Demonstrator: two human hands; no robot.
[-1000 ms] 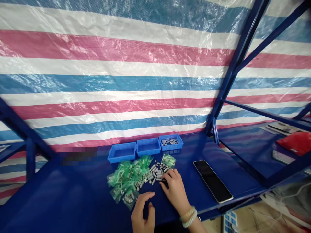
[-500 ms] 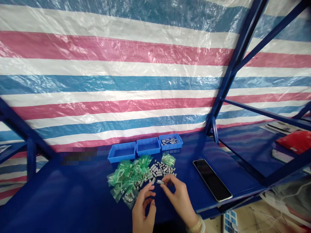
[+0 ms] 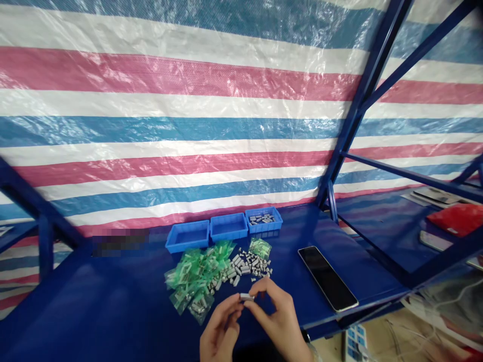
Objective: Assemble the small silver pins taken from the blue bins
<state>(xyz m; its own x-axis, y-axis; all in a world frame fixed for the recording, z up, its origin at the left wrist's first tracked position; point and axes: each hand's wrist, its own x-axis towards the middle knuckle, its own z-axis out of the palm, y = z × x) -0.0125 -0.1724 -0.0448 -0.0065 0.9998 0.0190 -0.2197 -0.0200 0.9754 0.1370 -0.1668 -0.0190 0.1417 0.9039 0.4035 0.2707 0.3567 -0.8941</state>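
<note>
Grip [image 3: 245,304] clamped from both sides on a small metal cylinder [image 3: 246,297]

My left hand [image 3: 222,329] and right hand [image 3: 274,314] pinch it by its ends, over the blue desk [image 3: 113,306], just below the loose pile of metal cylinders [image 3: 247,266]. Its long axis lies nearly level, across my view; an even pinch at both ends should keep it steady.
</note>
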